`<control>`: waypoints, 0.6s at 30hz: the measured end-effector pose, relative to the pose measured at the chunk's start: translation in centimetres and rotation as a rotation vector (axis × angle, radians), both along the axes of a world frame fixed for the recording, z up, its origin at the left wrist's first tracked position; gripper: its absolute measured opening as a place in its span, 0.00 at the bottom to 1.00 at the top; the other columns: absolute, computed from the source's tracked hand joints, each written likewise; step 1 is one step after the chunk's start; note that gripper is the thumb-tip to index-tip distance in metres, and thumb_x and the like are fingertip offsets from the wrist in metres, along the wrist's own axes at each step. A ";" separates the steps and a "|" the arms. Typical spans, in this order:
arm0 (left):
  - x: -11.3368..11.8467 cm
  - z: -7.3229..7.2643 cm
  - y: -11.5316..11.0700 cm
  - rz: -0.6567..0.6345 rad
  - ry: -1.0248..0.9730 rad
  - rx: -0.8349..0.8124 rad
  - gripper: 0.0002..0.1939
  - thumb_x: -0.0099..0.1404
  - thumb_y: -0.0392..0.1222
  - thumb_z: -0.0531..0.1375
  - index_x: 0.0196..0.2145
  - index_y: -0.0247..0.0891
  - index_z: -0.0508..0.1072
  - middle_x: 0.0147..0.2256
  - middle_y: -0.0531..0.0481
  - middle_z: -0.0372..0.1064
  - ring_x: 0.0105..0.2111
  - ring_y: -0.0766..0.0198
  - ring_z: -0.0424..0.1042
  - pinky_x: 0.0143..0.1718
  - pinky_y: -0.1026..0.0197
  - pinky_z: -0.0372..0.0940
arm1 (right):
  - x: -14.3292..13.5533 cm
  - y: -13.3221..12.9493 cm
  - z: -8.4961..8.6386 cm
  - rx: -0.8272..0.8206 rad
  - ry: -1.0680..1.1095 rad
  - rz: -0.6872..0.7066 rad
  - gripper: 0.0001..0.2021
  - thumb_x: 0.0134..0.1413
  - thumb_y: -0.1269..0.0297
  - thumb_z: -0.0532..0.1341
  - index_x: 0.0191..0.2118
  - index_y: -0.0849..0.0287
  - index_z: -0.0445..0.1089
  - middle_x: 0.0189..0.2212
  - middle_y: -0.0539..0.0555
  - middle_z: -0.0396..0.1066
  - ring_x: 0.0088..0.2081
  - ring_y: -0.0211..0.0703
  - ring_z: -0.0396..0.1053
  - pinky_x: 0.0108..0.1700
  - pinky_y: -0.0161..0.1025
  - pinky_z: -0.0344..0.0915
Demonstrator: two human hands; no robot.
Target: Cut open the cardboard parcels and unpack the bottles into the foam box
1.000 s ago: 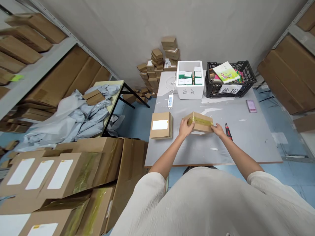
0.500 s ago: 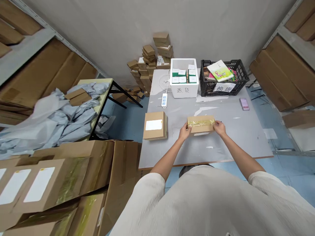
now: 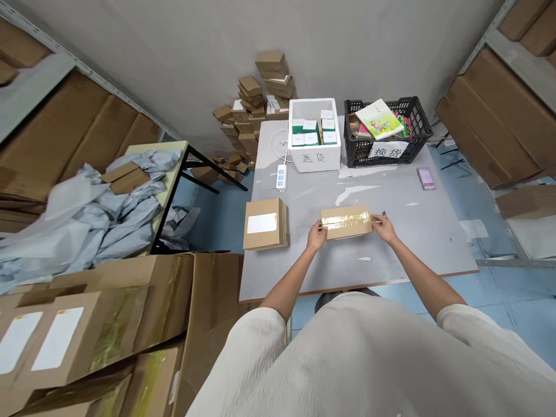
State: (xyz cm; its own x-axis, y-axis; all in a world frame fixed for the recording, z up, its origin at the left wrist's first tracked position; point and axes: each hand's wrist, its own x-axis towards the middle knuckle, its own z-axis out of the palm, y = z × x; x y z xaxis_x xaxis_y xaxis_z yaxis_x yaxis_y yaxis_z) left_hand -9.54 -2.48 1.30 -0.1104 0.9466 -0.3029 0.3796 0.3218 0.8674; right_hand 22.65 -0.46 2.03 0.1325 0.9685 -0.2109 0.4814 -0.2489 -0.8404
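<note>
A small cardboard box (image 3: 346, 222) with shiny yellowish tape along its top is between my two hands over the grey table. My left hand (image 3: 317, 236) grips its left end, fingers closed on the edge. At the right end, my right hand (image 3: 383, 227) holds the box with bent fingers, and a small dark thing shows just above those fingers. Left of my left hand, a larger cardboard box (image 3: 262, 223) with a white label lies on the table, touching neither hand.
On the table (image 3: 304, 272) are a white foam box (image 3: 315, 158), a black crate (image 3: 382, 152) of books, a power strip (image 3: 281, 178) and a phone (image 3: 426, 179). Grey bags (image 3: 125, 214) cover a side table. Large cartons (image 3: 217, 313) stand at the lower left.
The taped box has tilted, so its taped top shows more and the white label on its near side no longer shows. The whole view has shifted slightly.
</note>
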 end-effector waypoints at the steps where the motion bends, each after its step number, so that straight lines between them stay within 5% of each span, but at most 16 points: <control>1: 0.0 -0.2 0.0 0.013 0.024 0.007 0.23 0.70 0.42 0.61 0.61 0.37 0.73 0.55 0.38 0.77 0.48 0.52 0.79 0.56 0.48 0.73 | 0.6 0.1 -0.4 -0.021 0.036 -0.016 0.20 0.52 0.59 0.61 0.50 0.56 0.81 0.46 0.56 0.83 0.44 0.48 0.80 0.53 0.50 0.76; 7: 0.1 -0.5 -0.4 0.092 0.120 0.028 0.29 0.69 0.44 0.63 0.66 0.38 0.67 0.55 0.38 0.74 0.47 0.55 0.78 0.53 0.51 0.73 | 5.1 0.5 -3.5 -0.190 -0.141 -0.201 0.19 0.50 0.61 0.64 0.48 0.59 0.79 0.47 0.60 0.82 0.50 0.53 0.78 0.60 0.52 0.71; 12: 0.3 0.1 -0.7 0.080 0.114 0.040 0.29 0.71 0.47 0.63 0.66 0.42 0.65 0.56 0.39 0.74 0.49 0.55 0.77 0.50 0.53 0.73 | 7.6 0.5 -5.8 -0.370 -0.439 -0.150 0.28 0.51 0.59 0.69 0.59 0.58 0.74 0.59 0.69 0.73 0.60 0.64 0.73 0.60 0.55 0.69; 18: 0.0 0.5 -1.1 0.060 0.149 0.026 0.32 0.71 0.48 0.63 0.69 0.43 0.61 0.57 0.40 0.74 0.49 0.54 0.77 0.49 0.53 0.72 | 7.9 0.1 -7.6 -0.458 -0.510 -0.081 0.30 0.54 0.55 0.70 0.61 0.59 0.70 0.60 0.71 0.69 0.61 0.68 0.71 0.60 0.57 0.68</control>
State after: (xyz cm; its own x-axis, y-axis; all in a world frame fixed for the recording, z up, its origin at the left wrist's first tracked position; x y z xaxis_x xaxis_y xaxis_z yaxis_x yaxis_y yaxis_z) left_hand -9.57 -3.55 1.76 -0.2087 0.9443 -0.2543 0.4857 0.3258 0.8112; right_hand 30.53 -0.41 -5.53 0.3923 0.7795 -0.4885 0.7537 -0.5768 -0.3152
